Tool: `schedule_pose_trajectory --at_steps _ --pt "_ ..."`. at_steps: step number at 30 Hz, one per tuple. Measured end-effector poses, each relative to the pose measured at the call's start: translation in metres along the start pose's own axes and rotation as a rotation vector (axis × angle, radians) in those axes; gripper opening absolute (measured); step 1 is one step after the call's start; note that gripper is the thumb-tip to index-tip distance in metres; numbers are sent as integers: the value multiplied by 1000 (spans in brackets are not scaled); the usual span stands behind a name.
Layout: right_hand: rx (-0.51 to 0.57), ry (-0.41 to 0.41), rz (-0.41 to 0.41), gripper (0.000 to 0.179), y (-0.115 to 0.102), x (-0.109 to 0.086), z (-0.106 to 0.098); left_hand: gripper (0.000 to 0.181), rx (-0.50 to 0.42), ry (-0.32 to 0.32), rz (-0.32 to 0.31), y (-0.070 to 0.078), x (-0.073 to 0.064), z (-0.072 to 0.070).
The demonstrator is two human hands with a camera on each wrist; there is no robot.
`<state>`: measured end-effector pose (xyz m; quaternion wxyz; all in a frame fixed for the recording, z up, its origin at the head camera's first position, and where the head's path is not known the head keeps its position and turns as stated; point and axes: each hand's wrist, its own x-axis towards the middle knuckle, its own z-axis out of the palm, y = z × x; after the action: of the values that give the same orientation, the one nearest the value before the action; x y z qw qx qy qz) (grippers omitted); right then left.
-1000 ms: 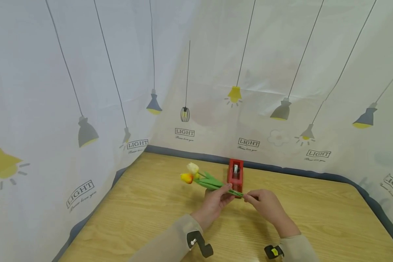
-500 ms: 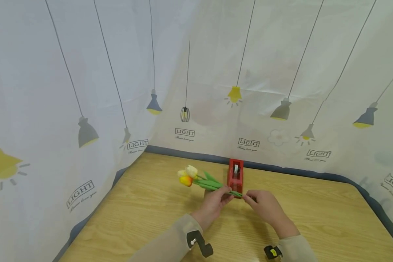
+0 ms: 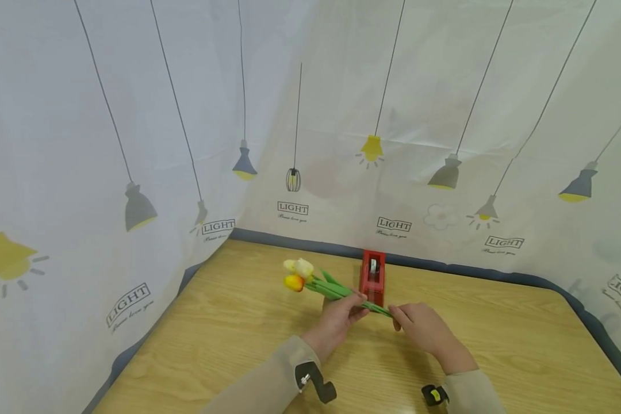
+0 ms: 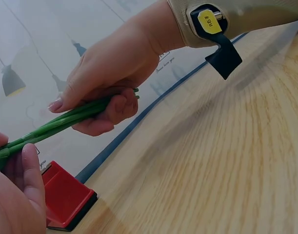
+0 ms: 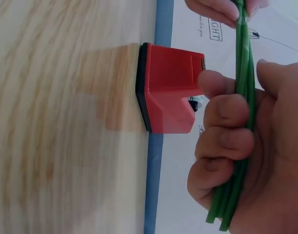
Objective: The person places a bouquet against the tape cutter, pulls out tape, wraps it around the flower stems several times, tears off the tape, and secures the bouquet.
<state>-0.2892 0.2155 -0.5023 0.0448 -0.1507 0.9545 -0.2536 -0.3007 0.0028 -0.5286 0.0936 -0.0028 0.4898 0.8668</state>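
Head view shows a red tape dispenser (image 3: 372, 286) on the wood-grain table (image 3: 238, 328), just ahead of the gap between the two hands, with a tape roll (image 3: 374, 266) seated in its well at the end farther from them. From the right wrist, its red body, dark base and toothed edge appear beyond the right fingertips; the roll is partly visible, its print too small to read. The left hand (image 3: 338, 319) pinches the stems of a small bunch of artificial tulips (image 3: 333, 288) between thumb and fingers. The flower heads (image 3: 303, 269), cream, pale yellow and orange-red, stick out to the left of that hand, leaves just beside its thumb. The right hand (image 3: 424, 328) grips the lower stems (image 5: 244, 73), its fingers curled round them and the cut ends poking out past the little finger. A glossy band crosses the stems near the left fingertips; whether it is tape cannot be told. Ahead of both hands, the pale curtain (image 3: 341, 86), printed with hanging lamps, repeats the boxed word "LIGHT" (image 3: 394, 224) above small script that includes "love you". Behind the right hand, a black wrist mount (image 4: 224, 61) carries a yellow label (image 4: 209, 22) reading "R右手".
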Motion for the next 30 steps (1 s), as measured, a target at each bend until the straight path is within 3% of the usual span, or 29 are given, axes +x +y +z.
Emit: schedule_pose_trajectory --at_steps 7,17,30 --pt "54 6 -19 46 -1 1 -1 13 10 1 -13 1 3 -2" --pt "43 38 -8 38 -4 3 -2 8 -28 -21 -11 1 4 -3" --pt "41 131 -63 19 -3 1 0 7 -75 26 -7 1 3 1"
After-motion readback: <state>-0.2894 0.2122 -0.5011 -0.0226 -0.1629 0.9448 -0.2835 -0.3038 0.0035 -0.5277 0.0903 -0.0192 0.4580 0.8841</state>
